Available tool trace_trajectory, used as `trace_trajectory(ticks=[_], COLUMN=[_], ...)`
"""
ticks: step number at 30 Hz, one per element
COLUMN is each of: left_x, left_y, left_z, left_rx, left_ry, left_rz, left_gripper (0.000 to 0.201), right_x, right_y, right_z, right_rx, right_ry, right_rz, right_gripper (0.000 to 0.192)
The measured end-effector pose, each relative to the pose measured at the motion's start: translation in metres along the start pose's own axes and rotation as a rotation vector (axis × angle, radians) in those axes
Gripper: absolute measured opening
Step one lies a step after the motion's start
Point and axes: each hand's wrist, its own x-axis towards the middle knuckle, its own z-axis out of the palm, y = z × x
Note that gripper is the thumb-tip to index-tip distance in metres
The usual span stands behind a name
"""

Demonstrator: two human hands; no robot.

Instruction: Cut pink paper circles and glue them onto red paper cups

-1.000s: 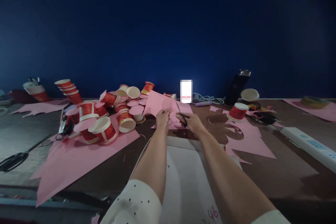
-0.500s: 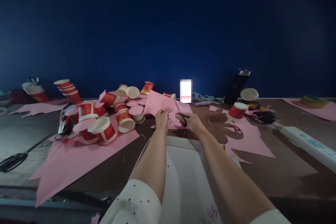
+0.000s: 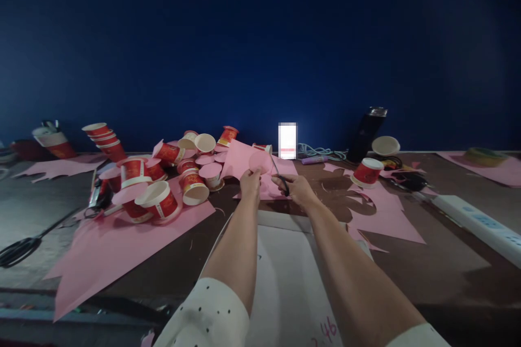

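Observation:
My left hand (image 3: 251, 184) pinches the lower edge of a sheet of pink paper (image 3: 238, 158), held up off the table. A round outline shows on the sheet near my fingertips. In my right hand (image 3: 297, 188) is a pair of scissors (image 3: 286, 188) with dark handles, its blades pointing up and left at the sheet's right edge. Whether the blades touch the paper I cannot tell. Another piece of pink paper (image 3: 266, 193) lies on the table beneath my hands. Left of the sheet, several red paper cups (image 3: 194, 186) lie among pink paper discs (image 3: 210, 169).
A large pink sheet (image 3: 134, 249) lies under the cups at left. On the right are a red cup (image 3: 367, 172), cut paper scraps (image 3: 391, 211), a dark bottle (image 3: 367, 133) and a white power strip (image 3: 480, 223). A bright screen (image 3: 288, 141) stands against the blue partition (image 3: 244, 54).
Almost nothing differs. The whole view has shifted very slightly, while both hands keep hold of the paper and the scissors in about the same place.

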Motion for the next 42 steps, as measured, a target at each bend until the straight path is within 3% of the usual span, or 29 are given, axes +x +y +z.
trace_trajectory(ticks=[9,17,23,32,42], left_x=[0.005,0.0036,0.0022,0.0056,0.0078], left_y=[-0.0027,0.0004,0.0035,0.0023,0.0017], left_z=[0.0004,0.0037,0.0003,-0.0006,-0.0008], left_rx=[-0.084,-0.385,-0.439,-0.464,-0.483], left_ry=[0.006,-0.142,-0.165,-0.164,-0.12], left_rz=[0.02,-0.079,-0.134,-0.114,-0.092], left_gripper=[0.016,0.034,0.036,0.028,0.024], right_x=[-0.0022,0.0005,-0.0008,-0.0033,-0.0054], right_y=[-0.002,0.0004,-0.0011,-0.0015,-0.0049], right_z=[0.0007,-0.0033,-0.001,-0.0013,-0.0022], right_rx=[-0.004,-0.005,0.043,0.159,0.147], right_ry=[0.072,0.201,0.151,-0.043,-0.022], right_rz=[-0.002,0.055,0.044,-0.009,-0.029], right_gripper=[0.054,0.05,0.052,0.057,0.055])
